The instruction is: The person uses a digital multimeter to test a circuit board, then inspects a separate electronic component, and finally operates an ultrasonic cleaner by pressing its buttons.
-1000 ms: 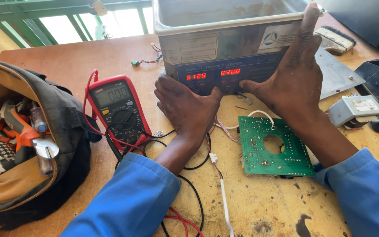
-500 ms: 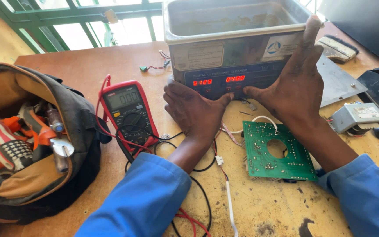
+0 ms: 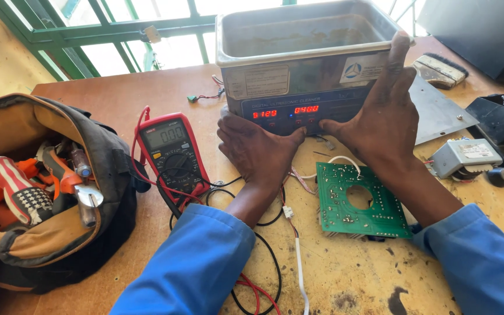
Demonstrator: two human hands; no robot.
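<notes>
Both hands rest against the front of a steel cleaning tank (image 3: 304, 64) that stands at the far middle of the wooden tabletop (image 3: 147, 87). The left hand (image 3: 258, 149) lies palm down with fingers loosely spread, its fingertips meeting the lower left edge of the tank's dark control panel (image 3: 298, 111), where two red number displays glow. The right hand (image 3: 380, 116) is spread flat and upright, palm against the panel's right part, its fingers reaching up the tank's wall to the rim and its thumb pointing left along the panel's lower edge. Neither hand grips anything; both are open and pressed to the machine. Blue sleeves cover both forearms.

Just under the right wrist lies a green circuit board (image 3: 360, 201) with a round hole in its middle, and a white wire loops from its top edge. Between the two forearms, thin wires with a small white connector (image 3: 287, 211) trail across the wood. Left of the left hand, a red multimeter (image 3: 173, 154) lies face up, its black and red leads curling toward the near edge. Farther left sits an open tool bag (image 3: 48, 198) holding screwdrivers and orange-handled tools. To the right of the tank lie a grey metal plate (image 3: 438, 114), a brush (image 3: 438, 70), and a small grey boxed part (image 3: 462, 157) beside dark parts at the edge.
</notes>
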